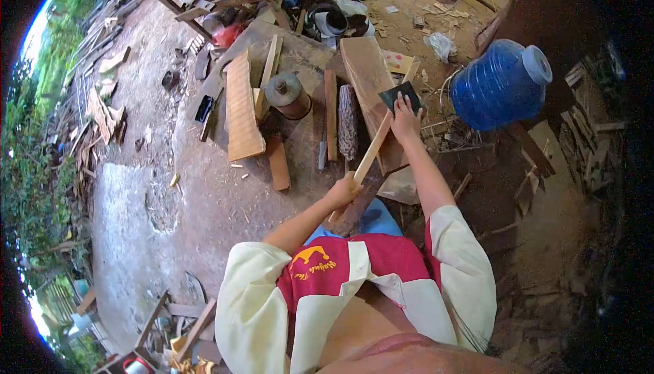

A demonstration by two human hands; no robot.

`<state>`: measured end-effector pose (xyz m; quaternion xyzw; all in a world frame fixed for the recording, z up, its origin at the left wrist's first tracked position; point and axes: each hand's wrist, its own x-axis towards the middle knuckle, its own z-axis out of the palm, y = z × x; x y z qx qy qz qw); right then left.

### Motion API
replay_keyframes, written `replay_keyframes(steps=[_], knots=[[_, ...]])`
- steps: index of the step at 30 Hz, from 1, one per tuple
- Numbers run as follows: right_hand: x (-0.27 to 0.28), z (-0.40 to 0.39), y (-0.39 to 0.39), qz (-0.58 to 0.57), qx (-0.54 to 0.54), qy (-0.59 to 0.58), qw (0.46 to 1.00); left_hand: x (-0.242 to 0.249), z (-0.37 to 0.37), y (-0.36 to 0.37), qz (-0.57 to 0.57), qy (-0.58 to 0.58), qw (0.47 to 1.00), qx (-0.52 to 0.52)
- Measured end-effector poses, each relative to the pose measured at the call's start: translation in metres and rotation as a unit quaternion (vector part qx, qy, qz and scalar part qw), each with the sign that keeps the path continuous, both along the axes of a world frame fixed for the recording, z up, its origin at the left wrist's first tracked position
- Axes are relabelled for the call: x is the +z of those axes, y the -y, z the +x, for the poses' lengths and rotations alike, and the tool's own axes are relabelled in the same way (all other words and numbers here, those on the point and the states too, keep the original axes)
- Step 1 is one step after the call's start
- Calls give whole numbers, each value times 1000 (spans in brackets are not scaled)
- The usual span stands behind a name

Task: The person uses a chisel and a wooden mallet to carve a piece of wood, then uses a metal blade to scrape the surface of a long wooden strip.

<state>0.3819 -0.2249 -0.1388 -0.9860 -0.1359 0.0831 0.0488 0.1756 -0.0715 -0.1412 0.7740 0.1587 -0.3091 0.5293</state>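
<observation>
My left hand [344, 191] is wrapped round the near end of a pale wooden strip [372, 154], close to my knees. The strip slants up and away to the right, over a thick wooden beam [365, 67]. At its far end, my right hand [407, 118] holds a dark square sheet that looks like sandpaper [390, 97], with the fingers over it. The thumb side of that hand is by the strip; whether the sheet touches the wood cannot be made out.
Left of the beam are a rough grey cylindrical piece [347, 122], a narrow wooden bar [331, 115], a rusty metal canister [288, 95] and a wide ridged board [242, 112]. A large blue water jug [497, 86] lies tilted to the right. Wood scraps cover the ground around.
</observation>
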Motion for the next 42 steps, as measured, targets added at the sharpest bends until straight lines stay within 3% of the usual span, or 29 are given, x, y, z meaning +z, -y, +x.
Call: replay_keyframes(steps=[2, 3, 6, 9, 10, 12, 14, 16, 19, 22, 24, 26, 27, 29, 34, 36, 38, 39, 40, 42], knots=[[-7, 15, 1, 45, -6, -7, 999, 0, -2, 1, 31, 64, 997, -6], [-12, 20, 7, 40, 6, -11, 999, 1, -4, -1, -29, 15, 999, 39], [-20, 52, 20, 71, 4, -12, 997, -5, -4, -15, 71, 84, 992, 55], [-29, 60, 31, 112, 41, -15, 993, 47, 10, -21, 27, 16, 997, 71], [-22, 52, 32, 114, 38, -16, 993, 44, 11, -22, 30, 15, 997, 69], [-8, 21, 26, 90, 123, -91, 984, 34, 7, -23, 88, 93, 990, 51], [-22, -24, 16, 53, 294, -123, 946, 43, 7, -17, 135, 79, 987, 42], [12, -75, 13, 84, 419, -97, 899, 46, 6, -10, 178, 67, 981, 36], [-1, -68, 16, 126, 453, -46, 881, 48, 3, -13, 286, 129, 949, 22], [-18, -16, 34, 151, 434, 27, 888, 49, 10, -23, 335, 95, 937, 19], [-1, 18, 39, 50, 212, -78, 973, 67, 16, -19, 347, 117, 930, 22], [6, 47, 61, 252, 147, 70, 954, 71, 16, -21, 366, 152, 918, 6], [19, 56, 67, 253, 148, 75, 953, 69, 16, -24, 354, 97, 930, 10], [45, 58, 79, 300, 65, 128, 943, 76, 11, -21, 369, 117, 922, 8], [26, 54, 93, 353, 138, 116, 918, 102, 10, -12, 397, 156, 904, 18], [-1, 45, 76, 381, 157, 18, 911, 110, 11, -10, 414, 190, 890, 14], [4, 19, 45, 420, 247, -122, 865, 117, 13, -6, 431, 201, 880, 26], [-1, -7, 23, 431, 291, -102, 848, 119, 16, -5, 447, 211, 869, 38], [36, -23, 8, 310, 373, -147, 862, 123, 19, -4, 447, 212, 868, 38], [43, -60, -20, 352, 444, -155, 809, 125, 20, -3, 514, 222, 829, 5]])
